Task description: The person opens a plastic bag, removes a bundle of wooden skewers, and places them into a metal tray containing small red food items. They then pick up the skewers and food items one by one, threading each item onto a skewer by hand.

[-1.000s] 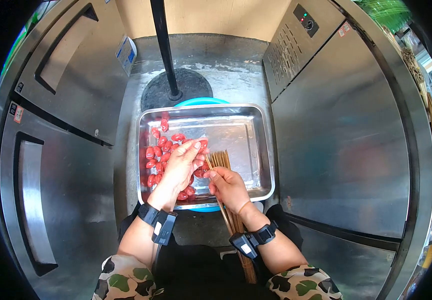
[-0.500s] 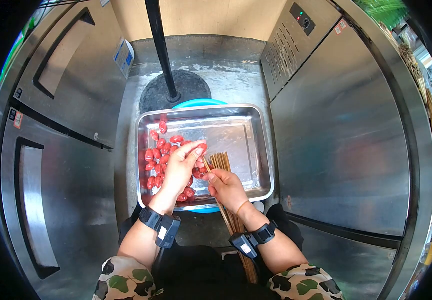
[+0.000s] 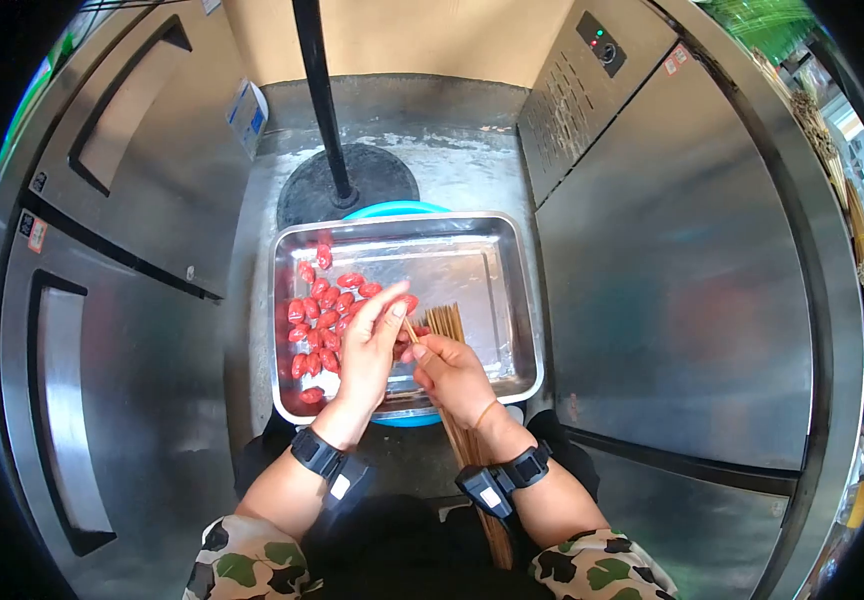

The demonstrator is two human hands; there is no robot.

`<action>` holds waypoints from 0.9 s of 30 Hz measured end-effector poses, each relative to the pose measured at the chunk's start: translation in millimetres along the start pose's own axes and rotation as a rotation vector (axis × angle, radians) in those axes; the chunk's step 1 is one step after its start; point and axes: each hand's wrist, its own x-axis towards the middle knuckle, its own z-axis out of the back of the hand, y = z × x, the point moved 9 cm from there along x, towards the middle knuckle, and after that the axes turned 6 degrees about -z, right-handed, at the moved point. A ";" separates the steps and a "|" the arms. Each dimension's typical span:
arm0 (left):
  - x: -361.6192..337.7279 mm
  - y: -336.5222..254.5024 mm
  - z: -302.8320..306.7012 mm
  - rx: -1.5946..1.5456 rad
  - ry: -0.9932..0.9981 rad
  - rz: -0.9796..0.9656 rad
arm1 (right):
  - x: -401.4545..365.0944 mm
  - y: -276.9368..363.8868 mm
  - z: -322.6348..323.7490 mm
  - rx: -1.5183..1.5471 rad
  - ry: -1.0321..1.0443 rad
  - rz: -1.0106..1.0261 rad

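Note:
My left hand (image 3: 367, 350) is over the tray, its thumb and fingers closed around a glossy red oval piece (image 3: 410, 302). Just to its right, my right hand (image 3: 455, 382) pinches a thin wooden skewer (image 3: 412, 330), whose upper end meets that piece. How deep the tip sits in it cannot be told. A bundle of skewers (image 3: 444, 320) leans on the tray's near rim and runs under my right wrist to my lap. More red oval pieces (image 3: 328, 320) lie in the left half of the metal tray (image 3: 524, 300), some hidden by my left hand.
Under the tray shows a blue basin (image 3: 397, 208). Behind it a black pole (image 3: 320, 100) rises from a round base (image 3: 377, 180). Steel cabinets stand close on the left (image 3: 142, 370) and right (image 3: 692, 280). Bundled sticks (image 3: 860, 230) are at the far right.
My left wrist has shifted right and its fingers have straightened somewhat around the red piece. A piece at the tray's lower left now shows, while others near the front are covered. My right hand has barely moved.

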 end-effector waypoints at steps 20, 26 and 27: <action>-14.9 32.8 -10.3 -0.249 -0.221 0.098 | 12.0 -5.0 4.3 -0.142 -0.169 0.179; -19.6 32.6 -11.4 -0.313 -0.237 0.206 | 23.7 -9.0 1.3 -0.153 -0.079 0.158; -24.4 28.3 -9.8 -0.281 -0.223 0.304 | 11.9 -0.4 -3.1 -0.183 -0.037 -0.014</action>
